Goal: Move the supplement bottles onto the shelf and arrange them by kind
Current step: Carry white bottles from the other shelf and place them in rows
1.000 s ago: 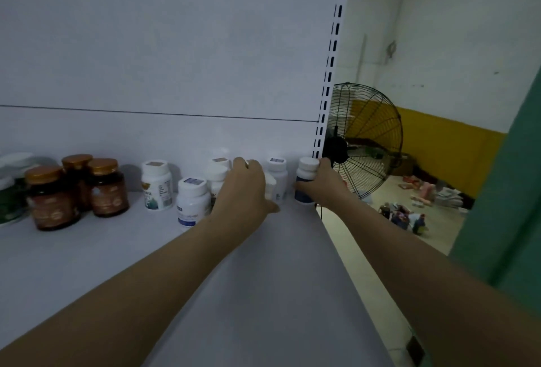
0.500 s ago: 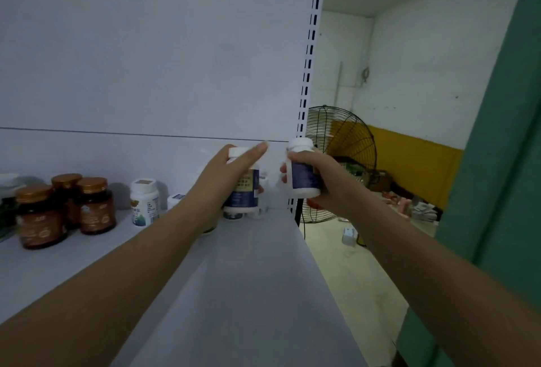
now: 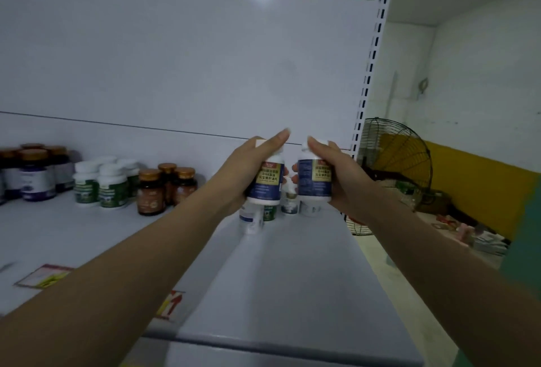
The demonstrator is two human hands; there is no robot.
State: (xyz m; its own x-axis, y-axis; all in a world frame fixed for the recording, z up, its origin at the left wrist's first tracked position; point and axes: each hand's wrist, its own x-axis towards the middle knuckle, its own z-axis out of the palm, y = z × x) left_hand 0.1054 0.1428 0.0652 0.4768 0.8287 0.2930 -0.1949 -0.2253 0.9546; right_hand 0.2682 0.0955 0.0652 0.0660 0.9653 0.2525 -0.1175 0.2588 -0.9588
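Head view. Since a second ago, both bottles lifted clear of shelf (image 3: 278,278), now side by side at frame centre. I see left hand (image 3: 243,173) curled round blue-label bottle (image 3: 265,186); right hand (image 3: 344,183) grips twin bottle (image 3: 314,180). White shelf; fan (image 3: 395,161) at right. Two held; three amber bottles (image 3: 150,192) at left.

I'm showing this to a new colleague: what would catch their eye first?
The two hands mid-frame: the left hand and the right hand each grip a white bottle with a blue and yellow label, left bottle and right bottle side by side above the shelf. Then the amber bottles and green-labelled bottles grouped at the back left, and the black fan beyond the shelf's right edge.
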